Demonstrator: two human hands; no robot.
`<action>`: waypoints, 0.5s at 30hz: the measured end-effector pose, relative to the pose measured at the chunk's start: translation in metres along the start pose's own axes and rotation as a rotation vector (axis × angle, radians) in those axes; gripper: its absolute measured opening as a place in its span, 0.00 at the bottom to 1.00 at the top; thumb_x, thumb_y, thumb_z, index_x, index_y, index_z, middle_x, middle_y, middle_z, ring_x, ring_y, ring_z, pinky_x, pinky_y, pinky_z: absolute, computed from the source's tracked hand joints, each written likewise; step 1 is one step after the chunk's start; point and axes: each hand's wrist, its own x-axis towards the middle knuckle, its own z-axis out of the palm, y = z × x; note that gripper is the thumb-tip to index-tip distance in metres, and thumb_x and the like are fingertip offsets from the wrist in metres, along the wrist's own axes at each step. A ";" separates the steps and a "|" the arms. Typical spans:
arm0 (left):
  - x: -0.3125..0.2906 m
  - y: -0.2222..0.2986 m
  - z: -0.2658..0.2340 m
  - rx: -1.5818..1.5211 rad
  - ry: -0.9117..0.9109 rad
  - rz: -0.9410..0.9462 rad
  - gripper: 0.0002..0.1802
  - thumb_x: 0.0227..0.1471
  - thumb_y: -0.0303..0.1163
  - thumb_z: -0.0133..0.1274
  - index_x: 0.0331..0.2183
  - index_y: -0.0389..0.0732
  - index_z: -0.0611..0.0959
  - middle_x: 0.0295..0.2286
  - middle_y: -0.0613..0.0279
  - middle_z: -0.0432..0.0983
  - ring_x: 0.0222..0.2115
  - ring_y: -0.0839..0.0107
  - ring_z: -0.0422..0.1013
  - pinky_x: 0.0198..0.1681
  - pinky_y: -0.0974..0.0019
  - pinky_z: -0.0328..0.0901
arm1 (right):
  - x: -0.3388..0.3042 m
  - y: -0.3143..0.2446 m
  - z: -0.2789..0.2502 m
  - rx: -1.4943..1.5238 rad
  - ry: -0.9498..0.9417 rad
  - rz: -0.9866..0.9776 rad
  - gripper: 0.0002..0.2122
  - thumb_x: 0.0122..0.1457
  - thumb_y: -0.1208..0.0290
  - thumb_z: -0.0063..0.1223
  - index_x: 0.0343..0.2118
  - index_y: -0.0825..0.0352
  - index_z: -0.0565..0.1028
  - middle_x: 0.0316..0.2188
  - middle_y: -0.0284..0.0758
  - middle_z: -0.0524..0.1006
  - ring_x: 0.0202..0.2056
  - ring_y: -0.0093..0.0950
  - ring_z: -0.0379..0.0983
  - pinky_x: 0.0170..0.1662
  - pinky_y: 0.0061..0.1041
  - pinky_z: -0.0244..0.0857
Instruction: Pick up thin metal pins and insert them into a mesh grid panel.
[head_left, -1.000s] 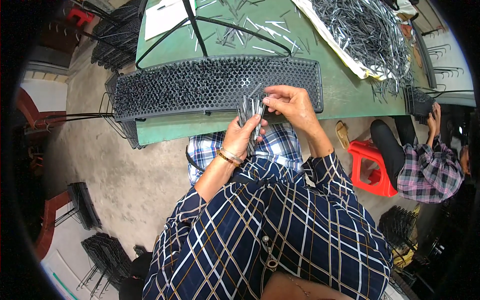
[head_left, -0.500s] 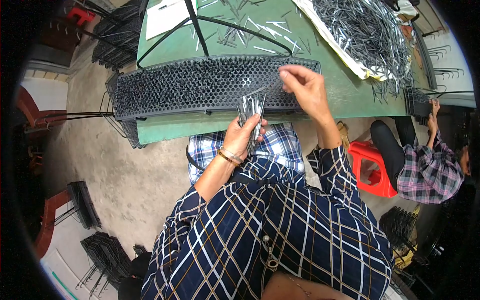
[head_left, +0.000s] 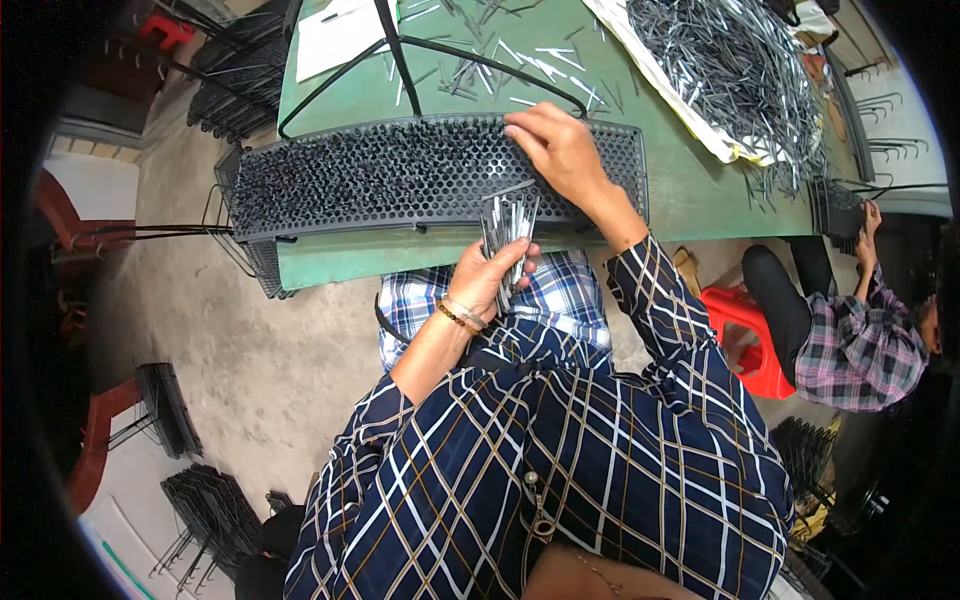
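Observation:
In front of me a long black perforated metal panel (head_left: 622, 165) lies along the table's near edge. Dark strips (head_left: 345, 170) stick up through the holes of its left and middle parts, while bare holes show on the right. My left hand (head_left: 478, 272) grips a fanned bunch of thin metal strips (head_left: 512, 222) just below the panel. One strip (head_left: 512, 189) juts crosswise from the top of the bunch. Over the far edge of the panel, right of its middle, my right hand (head_left: 562, 155) is closed in a pinch. Its fingertips hide whatever is between them.
Loose strips (head_left: 545, 65) lie scattered on the green table (head_left: 690, 205). At the back right a white sack (head_left: 670, 95) holds a heap of strips. A black bar frame (head_left: 400, 70) rises behind the panel. To the right, another person (head_left: 860, 345) works near a red stool (head_left: 735, 335).
My right hand has moved left and slightly up, toward the panel's far edge. The left hand still holds its bunch in nearly the same place.

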 end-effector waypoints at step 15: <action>-0.001 0.001 -0.002 -0.015 -0.016 -0.016 0.08 0.49 0.29 0.55 0.34 0.37 0.77 0.29 0.61 0.77 0.27 0.75 0.72 0.25 0.74 0.69 | -0.003 0.002 -0.002 -0.190 -0.124 -0.198 0.10 0.50 0.77 0.54 0.38 0.66 0.75 0.31 0.38 0.72 0.30 0.36 0.72 0.33 0.30 0.66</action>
